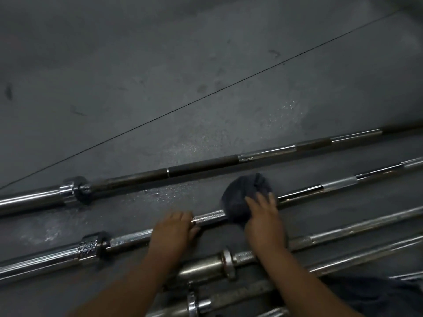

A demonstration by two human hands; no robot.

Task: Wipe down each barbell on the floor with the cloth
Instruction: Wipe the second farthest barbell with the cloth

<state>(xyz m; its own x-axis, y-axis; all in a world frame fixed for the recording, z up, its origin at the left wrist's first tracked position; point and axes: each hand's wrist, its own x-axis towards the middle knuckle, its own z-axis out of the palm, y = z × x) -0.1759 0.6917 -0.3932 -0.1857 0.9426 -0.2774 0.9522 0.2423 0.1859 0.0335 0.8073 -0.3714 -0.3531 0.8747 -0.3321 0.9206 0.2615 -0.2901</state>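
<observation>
Several steel barbells lie side by side on the dark floor, slanting up to the right. My left hand [175,227] grips the shaft of the second barbell [210,217] from the far side. Just to its right my right hand [263,219] presses a dark grey cloth [242,195] over the same shaft, fingers spread on the fabric. The cloth hides the part of the bar under it. The farthest barbell [206,164] has a dark shaft and chrome sleeve. Nearer barbells [343,234] run under my forearms.
Grey rubber floor mats [160,76] stretch away beyond the bars, with a thin seam line running diagonally. Wet-looking specks glint on the floor near the far bar. Dark fabric [377,296] shows at the bottom right. Bar collars [227,261] sit close to my arms.
</observation>
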